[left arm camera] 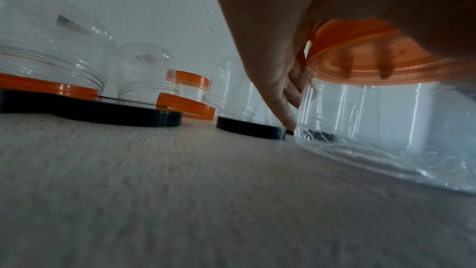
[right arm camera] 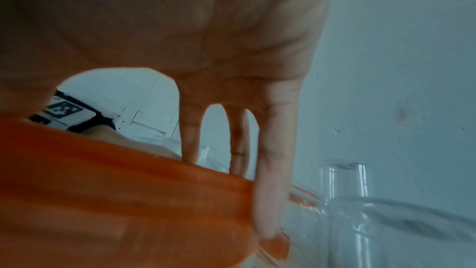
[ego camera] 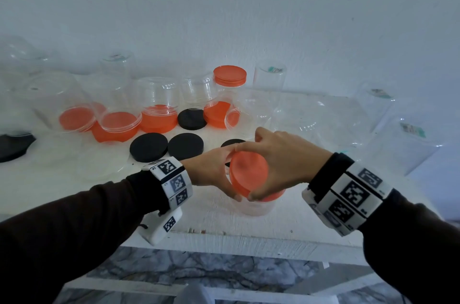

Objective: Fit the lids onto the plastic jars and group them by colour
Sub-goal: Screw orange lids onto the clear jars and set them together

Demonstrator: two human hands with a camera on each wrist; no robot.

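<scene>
A short clear jar [ego camera: 256, 209] [left arm camera: 386, 119] stands near the white table's front edge with an orange lid [ego camera: 273, 197] [left arm camera: 386, 68] on its mouth. A second orange lid [ego camera: 247, 174] [right arm camera: 115, 201] sits tilted above it. My right hand [ego camera: 263, 166] [right arm camera: 231, 48] comes from above, with fingers and thumb curled round the rim of the tilted lid. My left hand [ego camera: 224, 171] [left arm camera: 273, 68] grips the jar from the left, and its fingers reach down the jar's far side. The jar's mouth is hidden by both hands.
Three black lids [ego camera: 148, 147] [ego camera: 185, 146] [ego camera: 192, 119] lie just behind the hands. Upturned clear jars stand on orange lids [ego camera: 156, 119] at the back left, beside one capped orange jar [ego camera: 229, 75]. More clear jars [ego camera: 270, 84] crowd the right. The table edge [ego camera: 224, 241] is close.
</scene>
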